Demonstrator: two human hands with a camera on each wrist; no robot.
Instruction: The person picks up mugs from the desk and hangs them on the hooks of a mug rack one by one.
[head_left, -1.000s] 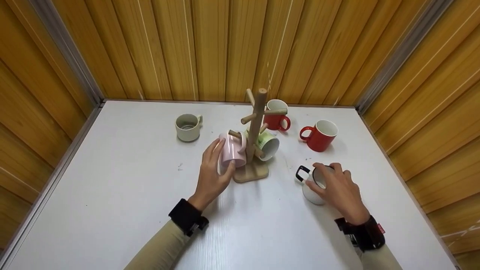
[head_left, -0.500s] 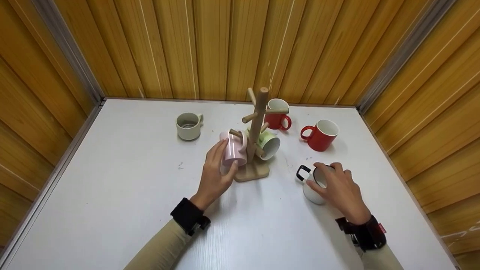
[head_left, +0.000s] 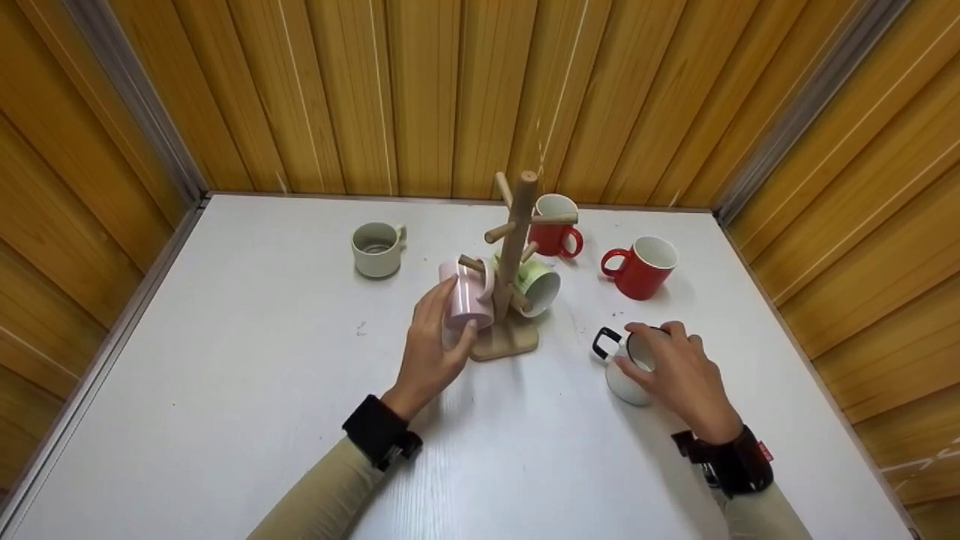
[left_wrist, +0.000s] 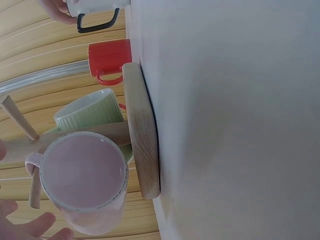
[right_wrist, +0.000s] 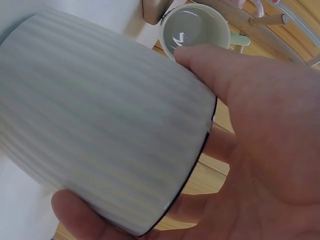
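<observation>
My left hand (head_left: pixel 435 345) is beside a pink mug (head_left: pixel 468 298), its fingers lightly spread along the left side and the thumb near the lower end. The mug hangs tilted by its handle on a lower peg of a wooden mug tree (head_left: pixel 516 247). In the left wrist view, the fingers (left_wrist: pixel 37 225) appear apart from that mug (left_wrist: pixel 85 172). With my right hand (head_left: pixel 682 379) I grip a white mug (head_left: pixel 626 381) at its black rim, thumb and fingers around it. Its black handle (head_left: pixel 604 345) points left. Ribbing shows on this mug (right_wrist: pixel 100 115) in the right wrist view.
A light green mug (head_left: pixel 538 289) hangs on the tree's right side. Behind the tree stands one red mug (head_left: pixel 551 236); another red mug (head_left: pixel 641 270) stands to the right. A grey-green cup (head_left: pixel 376 251) is at the back left. Wood-patterned walls (head_left: pixel 420 97) enclose the white table (head_left: pixel 262 337).
Both hands stay nearly still. The left hand has shifted very slightly right beside the pink mug; the right hand keeps its grip on the white mug. The view has drifted a little.
</observation>
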